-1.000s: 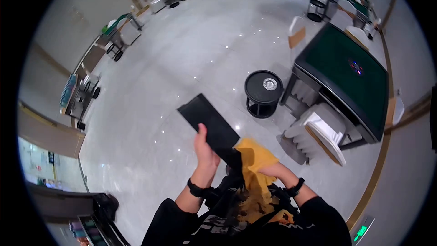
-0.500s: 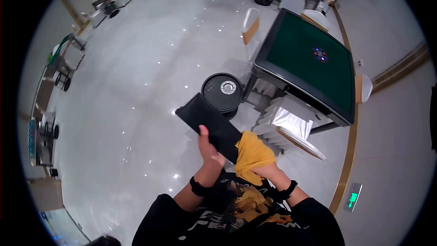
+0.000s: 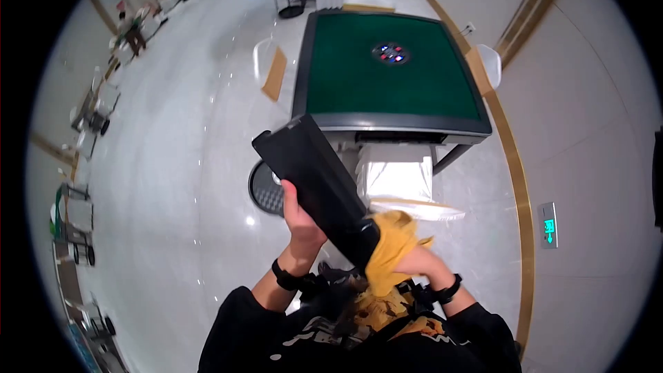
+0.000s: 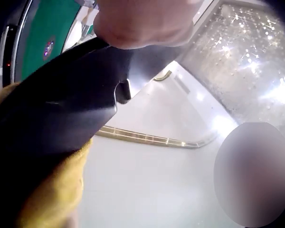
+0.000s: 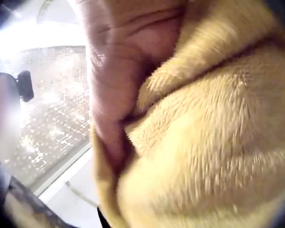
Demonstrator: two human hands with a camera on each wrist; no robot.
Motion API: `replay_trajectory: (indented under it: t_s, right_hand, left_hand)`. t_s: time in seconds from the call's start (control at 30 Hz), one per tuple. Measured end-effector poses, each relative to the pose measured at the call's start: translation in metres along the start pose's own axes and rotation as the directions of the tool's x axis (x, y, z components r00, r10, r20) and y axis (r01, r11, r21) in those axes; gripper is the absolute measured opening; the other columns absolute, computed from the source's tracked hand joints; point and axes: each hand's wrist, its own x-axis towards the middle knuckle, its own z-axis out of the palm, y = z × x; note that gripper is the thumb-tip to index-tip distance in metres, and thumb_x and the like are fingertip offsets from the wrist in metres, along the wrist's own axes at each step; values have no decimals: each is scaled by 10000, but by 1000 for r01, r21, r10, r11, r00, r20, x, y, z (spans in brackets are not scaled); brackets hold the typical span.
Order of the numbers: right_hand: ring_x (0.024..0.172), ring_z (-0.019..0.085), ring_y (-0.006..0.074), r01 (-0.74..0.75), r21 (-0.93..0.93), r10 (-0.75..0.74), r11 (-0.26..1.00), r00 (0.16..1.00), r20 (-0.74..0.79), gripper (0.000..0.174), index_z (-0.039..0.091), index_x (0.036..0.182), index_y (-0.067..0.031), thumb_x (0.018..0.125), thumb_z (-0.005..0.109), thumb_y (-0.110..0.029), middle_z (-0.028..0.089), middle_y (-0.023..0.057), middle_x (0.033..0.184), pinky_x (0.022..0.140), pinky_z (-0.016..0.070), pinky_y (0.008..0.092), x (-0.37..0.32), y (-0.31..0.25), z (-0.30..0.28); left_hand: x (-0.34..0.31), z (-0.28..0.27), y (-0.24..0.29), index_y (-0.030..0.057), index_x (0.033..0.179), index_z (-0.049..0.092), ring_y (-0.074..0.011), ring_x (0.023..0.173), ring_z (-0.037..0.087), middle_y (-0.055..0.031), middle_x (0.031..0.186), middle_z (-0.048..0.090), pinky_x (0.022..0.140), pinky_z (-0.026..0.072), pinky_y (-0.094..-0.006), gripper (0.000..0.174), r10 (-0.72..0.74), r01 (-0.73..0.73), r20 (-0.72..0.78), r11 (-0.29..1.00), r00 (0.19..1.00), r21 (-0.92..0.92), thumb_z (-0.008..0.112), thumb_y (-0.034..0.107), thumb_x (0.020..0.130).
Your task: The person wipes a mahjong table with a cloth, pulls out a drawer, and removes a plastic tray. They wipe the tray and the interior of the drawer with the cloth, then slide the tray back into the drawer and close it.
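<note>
My left hand holds a long black rectangular plastic piece, its thumb lying along the near side. The piece slants across in front of my body, with its far end up and to the left. A small notch shows in the black piece's edge in the left wrist view. Bunched in my right hand is a yellow cloth, pressed against the piece's lower end. Close up in the right wrist view, the fluffy cloth fills most of the picture, with fingers sunk into its folds.
Ahead stands a green-topped mahjong table with a white-covered chair at its near side. A round black side stand is partly hidden behind the black piece. Along the right wall is a lit green sign.
The view has swung right, bringing the mahjong table from the right to straight ahead and closer. The black piece has tipped to show more of its side, while the cloth stays at its lower end.
</note>
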Motion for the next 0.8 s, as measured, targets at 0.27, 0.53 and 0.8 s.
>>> replay_trajectory:
  t_s: [0.27,0.53,0.8]
  right_hand:
    - [905,602,380,-323,-195,185,926,839,-512,392,588,1119,-64,781,686,-239,628,158,1000,761,474,443,26,40,-63]
    - [1030,596,285,-294,82,256,952,624,-739,253,595,1126,-2,912,550,-129,626,129,1125,894,466,380,30,144,-70]
    - [1057,579,179,-294,450,533,843,347,-772,272,570,1171,31,946,542,-120,603,82,1167,917,466,324,-16,182,-95]
  left_hand:
    - [37,25,-87,7,1427,291,-204,1212,495,-114,1353,479,1042,395,-338,645,-239,123,62,685,969,718,642,96,893]
    - [77,41,-160,31,1324,463,-394,1064,602,-197,1171,606,912,480,-397,629,-311,-443,418,-11,853,896,750,184,786]
    - [223,-33,-254,88,1206,552,-277,1006,530,-84,1052,556,812,401,-382,550,-467,-813,670,-256,577,522,662,74,668]
